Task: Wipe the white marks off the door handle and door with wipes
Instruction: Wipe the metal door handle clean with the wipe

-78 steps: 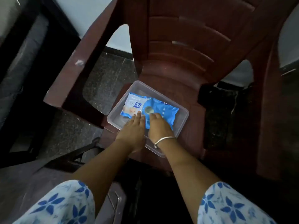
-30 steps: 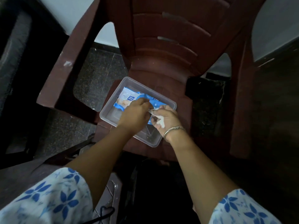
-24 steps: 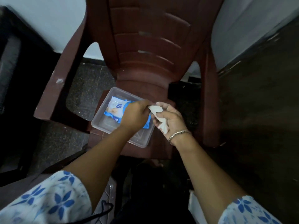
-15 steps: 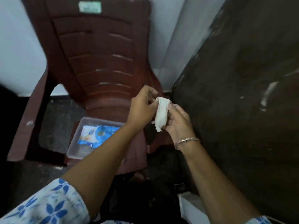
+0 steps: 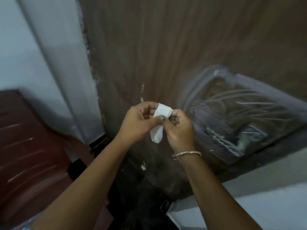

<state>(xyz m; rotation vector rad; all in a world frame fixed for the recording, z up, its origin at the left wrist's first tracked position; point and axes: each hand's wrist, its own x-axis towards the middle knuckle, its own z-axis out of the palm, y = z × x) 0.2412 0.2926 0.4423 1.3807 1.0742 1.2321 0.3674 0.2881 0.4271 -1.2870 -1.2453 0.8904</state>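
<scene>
Wipe (image 5: pixel 157 125), white and folded into a narrow strip, held up in front of the door (image 5: pixel 166 47), not touching it. Both hands are on it. Left hand (image 5: pixel 137 123): fingers curled in, thumb and fingertips pinching the strip along its left edge near the middle. Right hand (image 5: pixel 180 128): fingers curled, pinching the upper right corner. Lower end of the strip hangs free between the two wrists. Thin metal bracelet (image 5: pixel 186 153) on the right wrist.

Door is dark brown wood grain and fills the upper and right part of the view. White marks (image 5: pixel 142 90) show as small flecks just above the hands, with another fleck lower down below the wrists. To the right of the hands, a raised carved panel (image 5: pixel 240 113) with a pale, smeared border and whitish streaks across it; the view is blurred there and detail cannot be made out.

Pale wall (image 5: pixel 41 47) stands left of the door edge. Maroon chair (image 5: pixel 33 146) at lower left, close to the wall, well apart from the hands.
</scene>
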